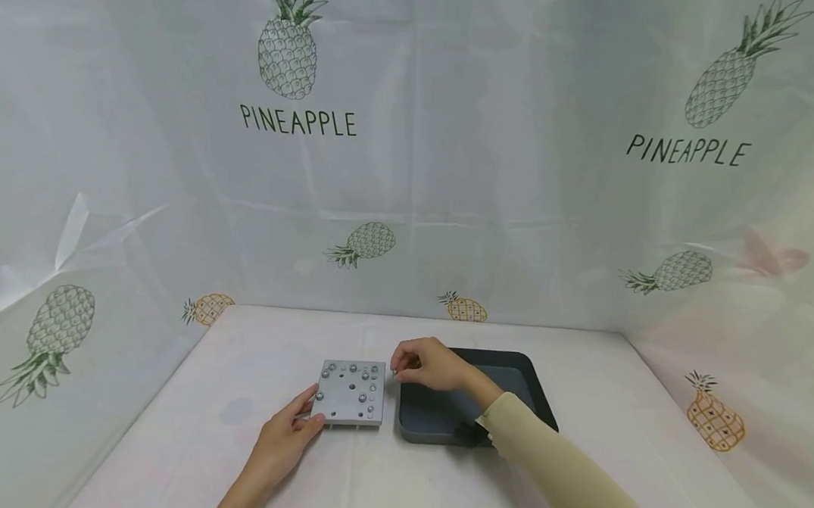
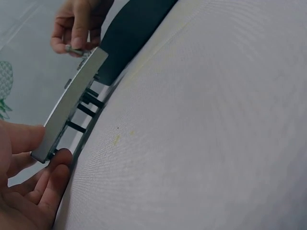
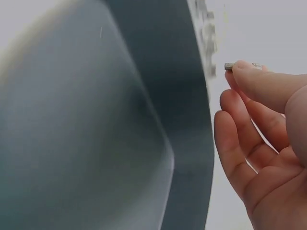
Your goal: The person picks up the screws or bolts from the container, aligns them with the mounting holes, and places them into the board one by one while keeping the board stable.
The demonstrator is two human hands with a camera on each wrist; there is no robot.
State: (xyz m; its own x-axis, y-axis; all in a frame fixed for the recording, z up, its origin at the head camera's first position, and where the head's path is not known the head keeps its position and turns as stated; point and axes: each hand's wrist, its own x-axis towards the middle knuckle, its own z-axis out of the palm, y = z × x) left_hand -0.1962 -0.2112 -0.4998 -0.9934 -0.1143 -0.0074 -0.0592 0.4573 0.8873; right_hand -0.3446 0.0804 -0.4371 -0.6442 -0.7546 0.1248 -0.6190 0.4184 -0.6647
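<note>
A square grey metal plate (image 1: 342,408) has several socket-head screws set in its top and a few open holes. In the left wrist view, screw shanks (image 2: 86,110) stick out below the plate, between it and the tabletop. My left hand (image 1: 283,441) grips the plate's near left side, thumb on top and fingers beneath. Just past the plate's right edge, my right hand (image 1: 428,365) pinches a small screw (image 3: 229,66) between thumb and index finger. Its other fingers curl loosely with nothing in them. The left wrist view shows this screw (image 2: 74,50) near the plate's far end.
A dark shallow tray (image 1: 432,438) stands right of the plate, under my right forearm; its wall fills much of the right wrist view. A white cloth covers the table (image 1: 248,367). White sheeting (image 1: 488,228) with pineapple prints hangs behind and at both sides.
</note>
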